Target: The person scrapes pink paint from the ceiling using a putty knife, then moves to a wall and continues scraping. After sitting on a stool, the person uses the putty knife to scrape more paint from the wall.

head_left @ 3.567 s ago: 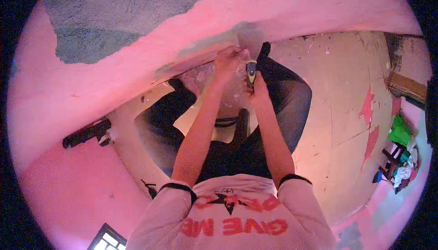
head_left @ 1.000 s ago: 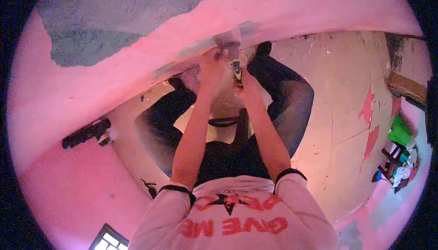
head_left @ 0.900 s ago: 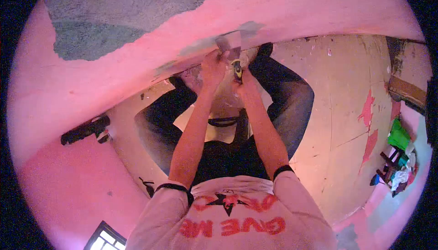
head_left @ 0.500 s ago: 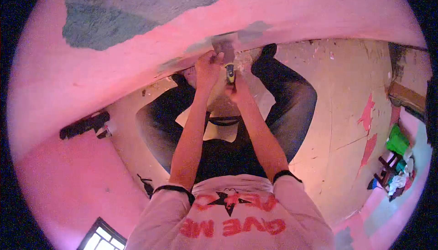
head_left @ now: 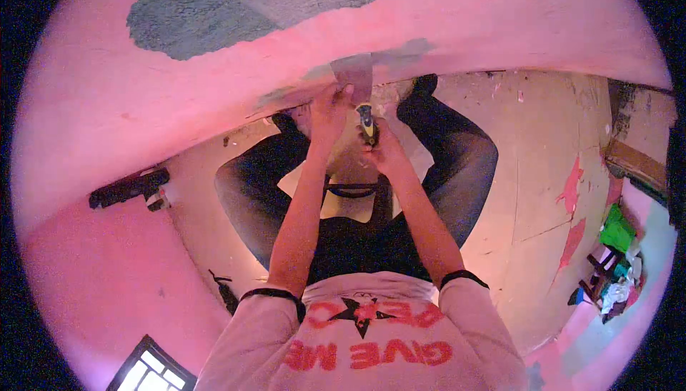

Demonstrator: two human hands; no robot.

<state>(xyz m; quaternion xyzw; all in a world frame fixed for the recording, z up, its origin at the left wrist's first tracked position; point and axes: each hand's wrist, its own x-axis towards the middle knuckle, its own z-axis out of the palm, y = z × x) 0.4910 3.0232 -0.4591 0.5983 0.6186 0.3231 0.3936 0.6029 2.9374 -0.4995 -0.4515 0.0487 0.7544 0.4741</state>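
Note:
My right hand (head_left: 381,149) is closed around the black and yellow handle of a scraper-like tool (head_left: 367,123). The tool's wide flat blade (head_left: 354,75) points away from me and lies against the lower part of the pink wall (head_left: 286,62). My left hand (head_left: 329,105) is just left of the blade, near the foot of the wall, with its fingertips by the blade's edge. Whether those fingers hold anything is too small to tell. A grey bare patch (head_left: 400,54) shows on the wall beside the blade.
My bent legs (head_left: 457,148) in dark trousers lie on both sides of my hands on the tan floor (head_left: 500,177). A large grey patch (head_left: 214,19) spreads over the wall. A dark object (head_left: 130,188) is at left; a green item (head_left: 618,229) and cloths are at right.
My right hand and the tool's handle have shifted slightly right and toward me, and the handle shows more. The view has tilted a little, so the wall patch appears further right.

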